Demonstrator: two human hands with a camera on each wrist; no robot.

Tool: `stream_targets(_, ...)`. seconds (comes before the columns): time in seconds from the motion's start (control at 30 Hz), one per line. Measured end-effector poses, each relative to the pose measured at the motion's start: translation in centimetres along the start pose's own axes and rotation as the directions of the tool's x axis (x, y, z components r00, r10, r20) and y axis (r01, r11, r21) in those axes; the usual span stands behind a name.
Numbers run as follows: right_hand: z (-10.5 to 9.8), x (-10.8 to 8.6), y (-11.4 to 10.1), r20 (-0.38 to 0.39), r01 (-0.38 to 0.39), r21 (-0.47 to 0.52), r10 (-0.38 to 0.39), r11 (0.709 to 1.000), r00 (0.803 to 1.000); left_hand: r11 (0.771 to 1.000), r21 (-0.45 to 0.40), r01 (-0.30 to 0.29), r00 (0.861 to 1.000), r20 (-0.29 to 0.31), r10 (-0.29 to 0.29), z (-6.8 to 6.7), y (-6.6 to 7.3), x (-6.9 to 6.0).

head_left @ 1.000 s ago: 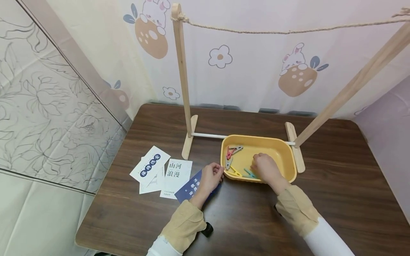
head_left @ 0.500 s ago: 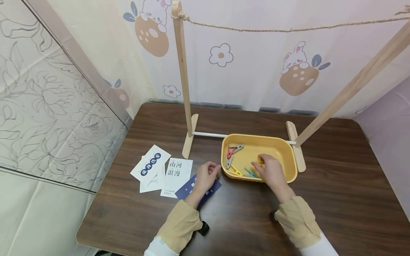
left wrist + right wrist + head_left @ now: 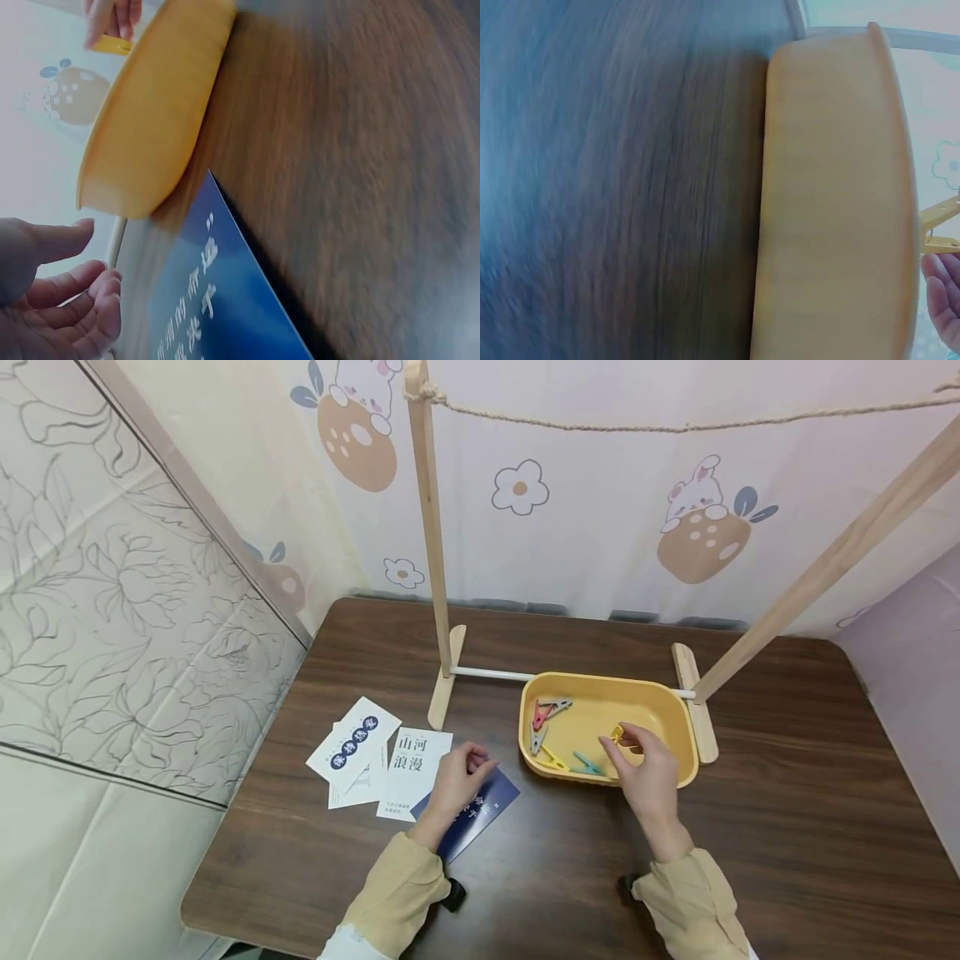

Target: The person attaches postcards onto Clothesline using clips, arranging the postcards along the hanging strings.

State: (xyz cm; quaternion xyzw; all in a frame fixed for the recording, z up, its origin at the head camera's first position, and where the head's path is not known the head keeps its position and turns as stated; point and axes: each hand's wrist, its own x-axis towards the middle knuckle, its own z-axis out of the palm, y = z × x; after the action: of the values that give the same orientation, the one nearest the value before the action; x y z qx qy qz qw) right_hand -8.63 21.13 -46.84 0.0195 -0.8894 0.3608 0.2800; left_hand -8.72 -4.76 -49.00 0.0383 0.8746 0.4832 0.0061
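Note:
My right hand pinches a yellow clothespin above the right half of a yellow basin. In the right wrist view the clothespin shows past the basin's rim, with fingertips under it. My left hand hovers over a dark blue card with white writing, holding nothing. Its fingers are loosely bent, thumb apart from them in the left wrist view. Inside the basin lie a red clothespin, grey clothespins, a yellow clothespin and a teal clothespin.
White cards with printed characters overlap at the left, next to another white card. Wooden posts rise behind the basin, with a twine rope strung between them. A white rod joins their feet on the brown table.
My right hand has lifted a yellow clothespin from the basin and drawn slightly back toward me. My left hand has moved left, away from the basin's edge, over the blue card.

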Motion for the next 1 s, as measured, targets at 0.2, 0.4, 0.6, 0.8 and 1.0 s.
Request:
stream_targets(0.2,-0.5,-0.5,-0.6,-0.095,-0.042,0.097,0.051,0.994,0.994,0.989,0.141,-0.033,0.999,-0.028,0.037,-0.8,-0.6,-0.6)
stream_targets(0.4,-1.1,-1.0,-1.3,-0.124,-0.121,0.249,0.156,0.961,0.98,0.966,0.257,0.003,0.999,-0.043,0.008,-1.2,-1.2,-1.0)
stream_targets(0.6,-1.6,-1.5,-1.9,-0.117,-0.222,0.362,0.28,0.905,0.953,0.936,0.351,0.031,0.998,-0.054,-0.013,-1.2,-1.6,-1.2)
stream_targets(0.8,-1.9,-2.1,-1.9,-0.107,-0.313,0.391,0.381,0.865,0.918,0.901,0.433,0.031,0.998,-0.059,-0.007,-1.1,-1.8,-1.3)
stream_targets(1.0,-2.0,-2.6,-1.6,-0.108,-0.353,0.391,0.424,0.85,0.899,0.876,0.482,0.012,0.999,-0.046,0.011,-0.9,-1.9,-1.4)
